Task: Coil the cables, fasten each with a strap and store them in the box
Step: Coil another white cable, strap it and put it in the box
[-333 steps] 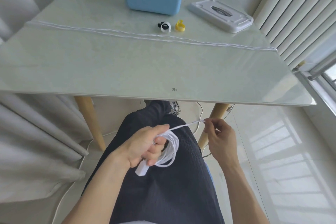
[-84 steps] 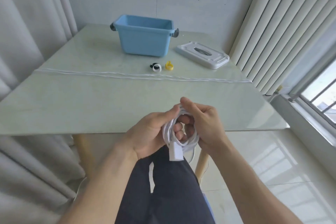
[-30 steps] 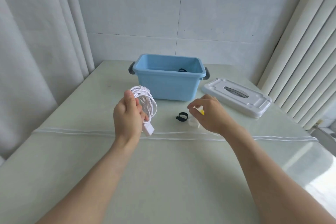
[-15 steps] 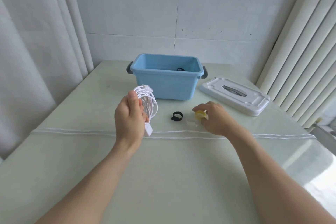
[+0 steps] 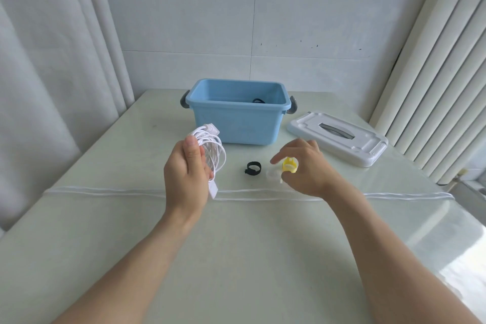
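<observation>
**Picking a strap for the coiled white cable**

Holding the coiled white cable in curled fingers, the left hand waits above the table. The right hand pinches a yellow strap; a black strap lies beside it. Something dark, likely a finished cable, sits in the blue box. Fastening and storing remain, and another white cable lies uncoiled across the table.

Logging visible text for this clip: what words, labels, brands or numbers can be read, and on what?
None can be read.
Blue box: no label or print shows.
White lid: plain, only a handle slot.
White coiled cable in the left hand: its plugs show no marking.
Yellow strap at the right hand and black strap: no print.
</observation>
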A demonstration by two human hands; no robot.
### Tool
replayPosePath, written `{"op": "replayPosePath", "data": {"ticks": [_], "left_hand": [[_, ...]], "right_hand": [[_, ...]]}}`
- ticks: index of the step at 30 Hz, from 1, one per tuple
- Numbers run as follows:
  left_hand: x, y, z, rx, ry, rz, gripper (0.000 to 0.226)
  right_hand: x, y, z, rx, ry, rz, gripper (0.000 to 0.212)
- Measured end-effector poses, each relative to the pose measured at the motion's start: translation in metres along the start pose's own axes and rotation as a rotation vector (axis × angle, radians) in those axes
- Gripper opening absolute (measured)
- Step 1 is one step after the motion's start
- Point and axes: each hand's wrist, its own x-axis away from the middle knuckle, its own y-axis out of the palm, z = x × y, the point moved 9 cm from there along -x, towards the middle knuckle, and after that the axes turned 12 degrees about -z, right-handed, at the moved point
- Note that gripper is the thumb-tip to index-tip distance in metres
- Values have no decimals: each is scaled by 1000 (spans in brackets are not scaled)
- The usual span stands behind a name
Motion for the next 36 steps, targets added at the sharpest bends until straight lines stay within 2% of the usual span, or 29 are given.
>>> {"op": "replayPosePath", "data": {"ticks": [2, 4, 8, 10, 12, 15, 18, 21, 24, 25, 28, 30, 33, 35, 36], "left_hand": [[2, 0, 1, -10, 13, -4, 40], [4, 2, 5, -4, 26, -3, 40], [9, 0, 14, 14, 77, 37, 42], [9, -1, 16, 18, 94, 38, 42], [8, -1, 16, 17, 91, 30, 42], [9, 0, 15, 7, 87, 20, 41], [8, 0, 12, 12, 78, 10, 41], [7, -1, 13, 2, 77, 16, 42], [7, -3, 13, -8, 70, 28, 41], [7, -3, 13, -21, 70, 28, 42], [6, -2, 12, -41, 74, 19, 42], [5, -1, 15, -51, 83, 6, 40], [2, 1, 13, -69, 92, -43, 40], [0, 6, 13, -98, 81, -110, 46], [0, 10, 11, -118, 71, -160, 49]], "right_hand": [[0, 10, -5, 147, 3, -67, 25], [-1, 13, -4, 193, 16, -55, 14], [7, -4, -28, -32, -146, 163, 13], [12, -6, -44, -151, -213, 180, 11], [12, 3, -50, -145, -198, 128, 18], [6, 14, -33, 95, 5, 9, 27], [6, 19, -12, 182, 164, -96, 49], [4, 14, -12, 162, 170, -38, 61], [-5, 9, -27, 152, 63, 79, 39], [-10, 14, -34, 204, 27, 56, 30], [-24, 36, -37, 324, 7, -87, 27], [-27, 31, -43, 256, -47, -11, 19], [-11, 11, -66, 2, -253, 198, 10], [3, 5, -81, -208, -326, 209, 11], [9, 9, -84, -314, -326, 162, 10]]}}
